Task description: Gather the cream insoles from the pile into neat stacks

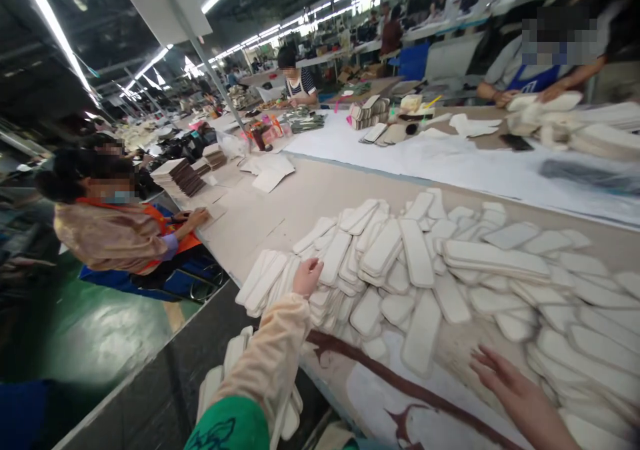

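A big heap of white elongated padded pieces (425, 270) covers the beige table (260, 217) in front of me. My left hand (306, 277), in a cream sleeve, reaches out and rests its fingers on the pieces at the heap's left end; whether it grips one I cannot tell. My right hand (520, 393) lies flat near the front right, fingers spread, on the table beside more white pieces (595, 363). It holds nothing. A stack of the same pieces (235, 370) is tucked under my left forearm near the table's edge.
A seated person in an orange vest (120, 230) works at the table's left side, next to stacks of brown sheets (180, 177). Other people sit at the far side (297, 80) and at the right (545, 63). White sheeting (450, 157) lies behind the heap. Green floor (90, 330) at left.
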